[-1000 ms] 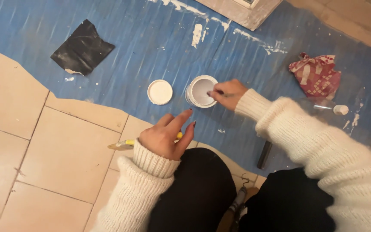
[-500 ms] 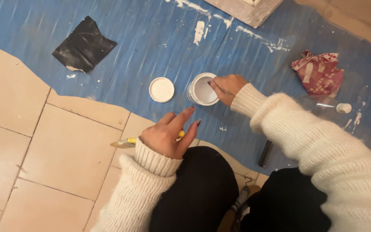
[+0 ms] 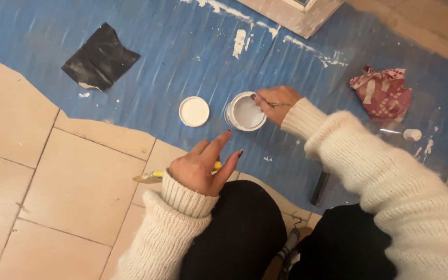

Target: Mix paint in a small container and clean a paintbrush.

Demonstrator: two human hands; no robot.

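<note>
A blue plastic sheet [image 3: 172, 57] covers the floor across the upper part of the frame, streaked with white paint, and beige floor tiles [image 3: 53, 176] fill the lower left. No labels or signs can be made out; the nearest thing to a package is a crumpled red-and-white patterned wrapper [image 3: 382, 93] at the upper right, lying on the sheet, with a small white cap [image 3: 412, 135] just below it. A black square of sandpaper [image 3: 99, 57] lies at the upper left. Near the centre stands 1 small round paint tin [image 3: 245, 111], open, its inside coated white; its round white lid [image 3: 194, 111] lies flat just to the left, apart from the tin. The right hand [image 3: 276, 102] sits at the tin's right rim with fingers pinched together on a thin brush handle [image 3: 271, 105] whose tip reaches into the tin. The left hand [image 3: 200, 168], below the tin in the middle of the frame, holds nothing: its fingers are spread and raised, hovering over a yellow-handled tool [image 3: 154, 176] that lies on the tiles; whether it touches the tool cannot be told. Both arms wear cream knitted sleeves [image 3: 390, 176], and black-clad knees [image 3: 239, 233] fill the bottom centre. A dark stick-like object [image 3: 320, 187] lies on the sheet beside the right sleeve
</note>
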